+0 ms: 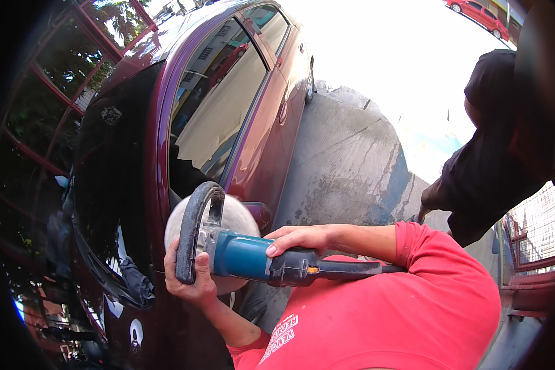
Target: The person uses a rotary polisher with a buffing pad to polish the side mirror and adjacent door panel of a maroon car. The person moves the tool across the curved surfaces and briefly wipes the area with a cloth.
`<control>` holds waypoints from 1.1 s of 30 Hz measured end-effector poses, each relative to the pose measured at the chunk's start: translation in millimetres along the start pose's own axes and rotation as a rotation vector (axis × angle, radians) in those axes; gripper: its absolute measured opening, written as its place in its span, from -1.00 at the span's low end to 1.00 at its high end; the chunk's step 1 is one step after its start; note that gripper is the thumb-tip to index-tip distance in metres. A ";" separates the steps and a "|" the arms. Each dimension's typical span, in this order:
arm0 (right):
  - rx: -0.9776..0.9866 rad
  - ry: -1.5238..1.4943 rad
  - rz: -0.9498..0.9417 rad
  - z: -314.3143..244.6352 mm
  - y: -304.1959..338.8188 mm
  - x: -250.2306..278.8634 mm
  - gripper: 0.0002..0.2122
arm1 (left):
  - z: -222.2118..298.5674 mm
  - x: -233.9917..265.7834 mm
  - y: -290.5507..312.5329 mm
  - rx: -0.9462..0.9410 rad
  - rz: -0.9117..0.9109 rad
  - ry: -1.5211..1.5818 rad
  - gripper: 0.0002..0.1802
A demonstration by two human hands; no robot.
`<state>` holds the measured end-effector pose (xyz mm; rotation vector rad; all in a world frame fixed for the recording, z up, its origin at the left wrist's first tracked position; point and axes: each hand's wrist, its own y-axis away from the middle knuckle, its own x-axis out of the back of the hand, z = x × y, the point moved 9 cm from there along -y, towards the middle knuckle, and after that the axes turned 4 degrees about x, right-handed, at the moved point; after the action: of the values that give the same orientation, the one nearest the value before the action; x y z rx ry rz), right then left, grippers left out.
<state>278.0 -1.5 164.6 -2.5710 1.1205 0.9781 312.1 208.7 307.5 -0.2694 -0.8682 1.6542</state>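
I hold a rotary polisher (pixel 243 254) with a teal and black body across the front of my red shirt. Its round white pad (pixel 240 216) lies over the dark red car (pixel 262 148), near the side mirror (pixel 259 213) and the windshield's lower corner. Whether the pad touches the paint is hidden. My left hand (pixel 191 277) is wrapped round the black loop handle (pixel 191 237) at the tool's head. My right hand (pixel 299 239) grips the middle of the body from above, thumb on the teal housing. The rear handle (pixel 351 269) runs back under my right forearm.
A dark crumpled cloth (pixel 138 282) lies at the windshield's base. To the right, another person in dark clothes (pixel 499 142) is close by. Wet-streaked concrete (pixel 345 160) stretches beside the car. Red metal bars (pixel 49 86) line the left; a red car (pixel 481 15) is far right.
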 end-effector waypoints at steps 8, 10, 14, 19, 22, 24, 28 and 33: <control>-0.022 0.073 0.032 -8.3 -2.9 -1.6 -0.41 | 16.2 0.0 -5.9 -0.026 0.093 -0.064 -0.50; -0.021 0.055 0.061 -14.2 2.9 9.1 -0.40 | 24.4 -21.5 -16.6 -0.058 0.071 -0.027 -0.53; 0.026 0.017 0.152 -30.5 16.4 34.0 -0.42 | 14.1 -55.9 -38.2 -0.064 0.023 0.096 -0.59; -0.056 -0.068 0.145 -27.8 19.5 33.8 -0.40 | 4.8 -56.4 -36.5 -0.029 0.018 0.051 -0.59; 0.017 0.052 0.084 -26.7 6.4 16.0 -0.37 | 17.2 -31.1 -25.4 -0.080 0.087 0.059 -0.59; -0.015 0.000 0.001 -14.3 -5.0 -1.2 -0.36 | 21.4 -9.1 -15.2 -0.053 0.119 0.012 -0.57; -0.102 0.002 0.000 8.8 -23.5 -18.5 -0.42 | 10.3 32.6 5.7 0.059 0.200 -0.094 -0.58; -0.121 -0.024 -0.025 0.9 -23.6 -25.4 -0.43 | 7.2 33.0 1.0 0.031 0.192 -0.102 -0.63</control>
<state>281.4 30.4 177.5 -2.6525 1.0518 1.1005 297.6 236.2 320.8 -0.2551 -0.9146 1.8721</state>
